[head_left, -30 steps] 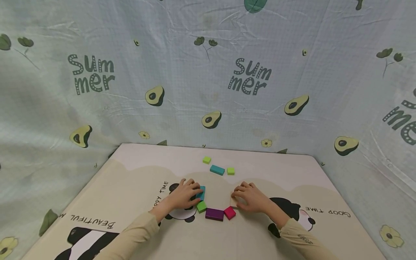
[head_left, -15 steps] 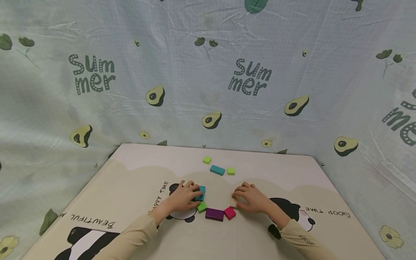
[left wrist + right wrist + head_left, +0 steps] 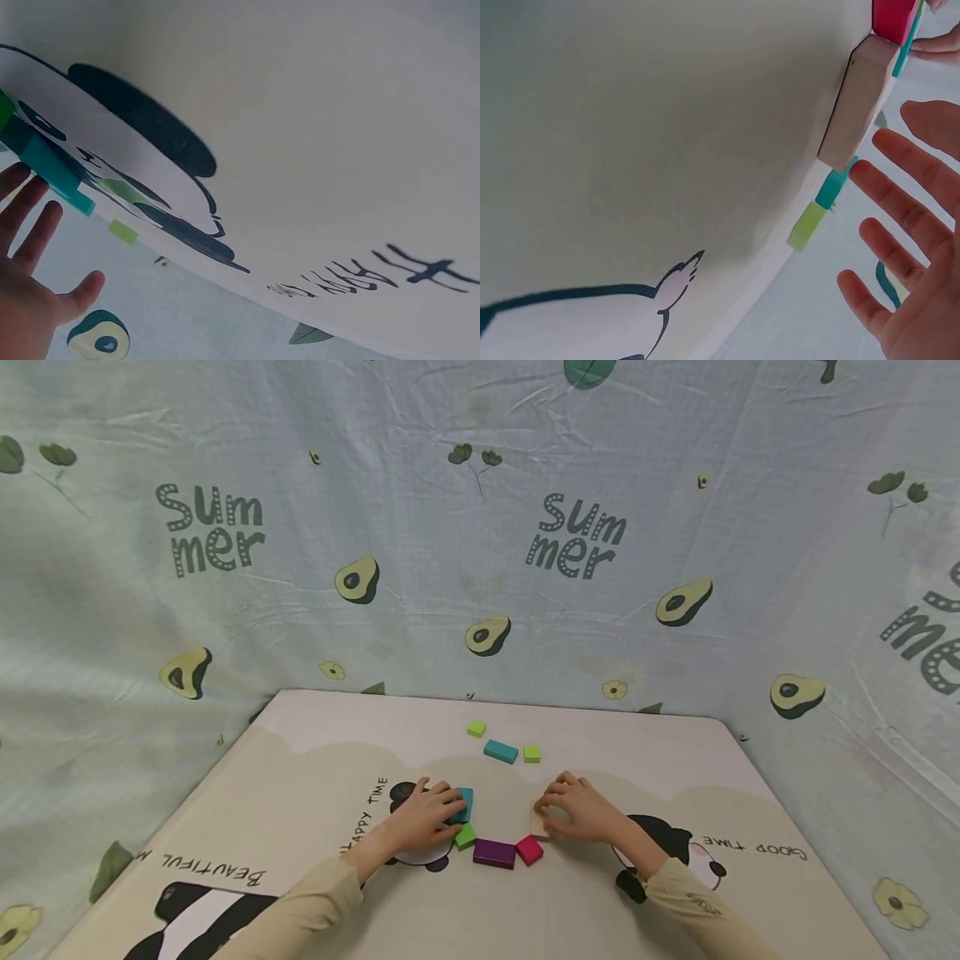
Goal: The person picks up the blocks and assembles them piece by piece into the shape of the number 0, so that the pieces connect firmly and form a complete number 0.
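In the head view, my left hand (image 3: 423,818) lies over a teal block (image 3: 465,804), its fingers reaching across it. The left wrist view shows the fingertips touching the side of this teal block (image 3: 49,161), fingers fairly straight. A green block (image 3: 465,836) sits just below, close to my thumb. My right hand (image 3: 581,812) hovers at a plain wooden block (image 3: 538,823), partly hidden under it. From the right wrist, the fingers (image 3: 900,199) look spread and apart from the wooden block (image 3: 859,101). A purple block (image 3: 494,853) and a red block (image 3: 529,850) complete a U-shaped row.
Farther back on the table lie a teal block (image 3: 501,752) and two lime blocks, one at the left (image 3: 476,728) and another at the right (image 3: 532,754). The tabletop (image 3: 315,760) carries panda prints. A patterned curtain (image 3: 420,585) hangs behind its far edge.
My right hand has lifted slightly and loosened over the wooden block. The left hand stays nearly in place, with its thumb shifted a little. The blocks have not visibly moved.
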